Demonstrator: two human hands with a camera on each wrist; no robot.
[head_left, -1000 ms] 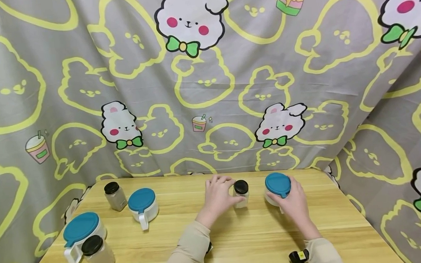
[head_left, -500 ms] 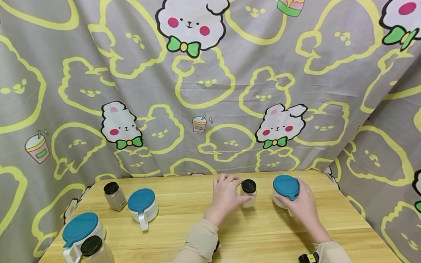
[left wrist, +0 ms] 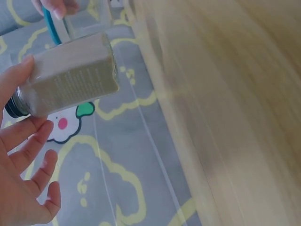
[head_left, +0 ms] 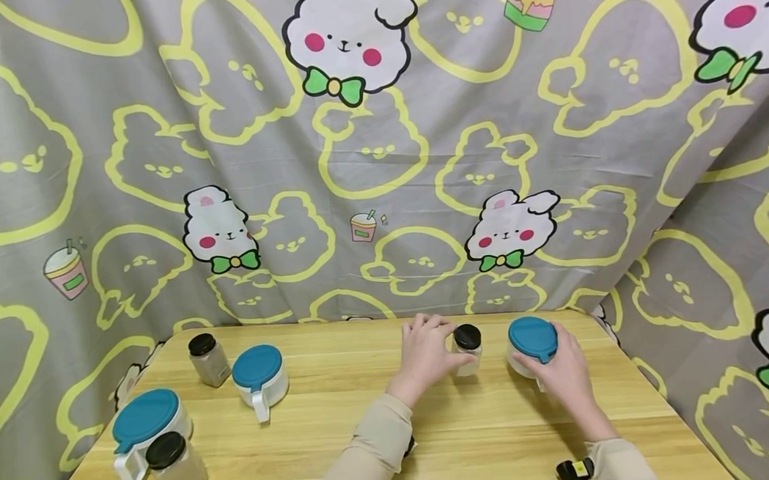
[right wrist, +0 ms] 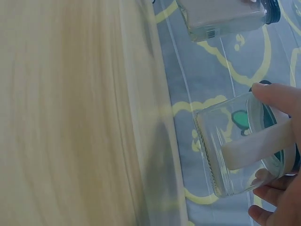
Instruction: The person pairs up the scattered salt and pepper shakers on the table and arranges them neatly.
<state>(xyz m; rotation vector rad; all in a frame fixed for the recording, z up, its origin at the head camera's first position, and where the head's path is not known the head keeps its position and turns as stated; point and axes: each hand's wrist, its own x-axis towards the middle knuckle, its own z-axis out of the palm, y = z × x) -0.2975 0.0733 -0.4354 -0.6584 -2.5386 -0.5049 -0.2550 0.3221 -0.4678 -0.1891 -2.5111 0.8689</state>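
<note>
Toward the back right, my left hand (head_left: 425, 356) pinches a black-lidded glass jar (head_left: 468, 360) between thumb and fingers. Pale powder and faint printed text show in that square jar (left wrist: 73, 75) in the left wrist view, where its other fingers are loosely curled. Farther right, my right hand (head_left: 569, 372) grips a clear glass jar with a blue lid (head_left: 533, 338) and a white handle, thumb and fingers on either side near its top. Seen from the right wrist, this blue-lidded jar (right wrist: 225, 146) looks empty. In the wrist views both jar bottoms appear raised off the tabletop.
On the left of the wooden table (head_left: 330, 434) stand a small blue-lidded jar (head_left: 261, 376), a larger blue-lidded jar (head_left: 147, 423) and two black-lidded jars, one behind (head_left: 210, 361) and one in front (head_left: 177, 469). A patterned curtain (head_left: 383, 218) hangs behind the table.
Both hands have moved to the right with their jars, keeping their grips. The jars on the left side of the table have stayed in place.
</note>
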